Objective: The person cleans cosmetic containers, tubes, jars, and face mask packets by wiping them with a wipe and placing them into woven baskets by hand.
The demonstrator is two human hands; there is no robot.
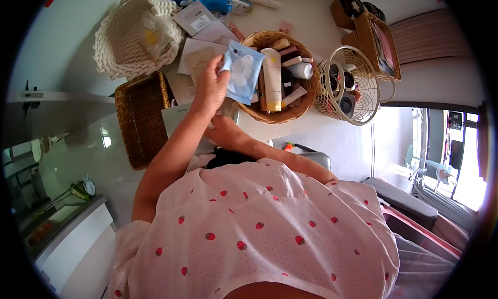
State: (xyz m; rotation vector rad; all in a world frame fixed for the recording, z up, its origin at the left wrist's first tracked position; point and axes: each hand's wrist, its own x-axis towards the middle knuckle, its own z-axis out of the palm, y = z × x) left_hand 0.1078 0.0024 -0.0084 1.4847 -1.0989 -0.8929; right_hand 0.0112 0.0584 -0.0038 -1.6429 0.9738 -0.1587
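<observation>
My left hand (pixel 211 89) grips a light blue packet (pixel 241 73) by its left edge, thumb on its face. The packet is over the left side of a round wicker basket (pixel 315 86), which holds a cream tube (pixel 272 81), a white jar (pixel 301 70) and several cosmetic items. My right hand (pixel 225 132) is lower, near the table's front edge, beside my left wrist. Its fingers are mostly hidden behind my left forearm, so what they hold, if anything, cannot be seen.
A white rope basket (pixel 111 39) stands back left, above a brown woven tray (pixel 140 159). White boxes (pixel 199 24) lie behind my left hand. To the right are a cream wire basket (pixel 371 86) with round containers and a brown box (pixel 391 50). Blue packages (pixel 210 0) lie at the back.
</observation>
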